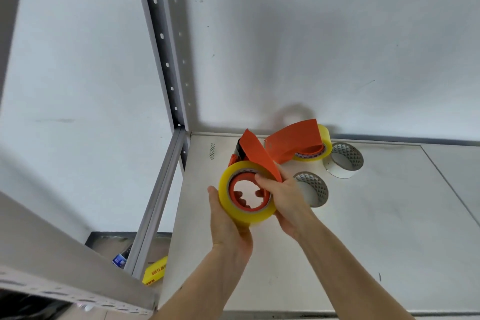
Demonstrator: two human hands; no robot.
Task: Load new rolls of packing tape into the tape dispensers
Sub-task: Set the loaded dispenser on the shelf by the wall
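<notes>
I hold an orange tape dispenser (255, 154) above the shelf, with a yellowish roll of packing tape (245, 212) seated on its orange hub. My left hand (228, 226) cups the roll from below. My right hand (284, 196) grips the dispenser's handle side, thumb on the roll's face. A second orange dispenser (293, 141) with its own yellow roll (323, 144) lies on the shelf by the back wall.
Two grey patterned tape rolls (313, 188) (344, 160) lie on the white shelf board (363, 241). A perforated metal upright (166, 60) stands at left. Below left, a yellow box (155, 270) and a blue item (120, 260) sit on a lower level.
</notes>
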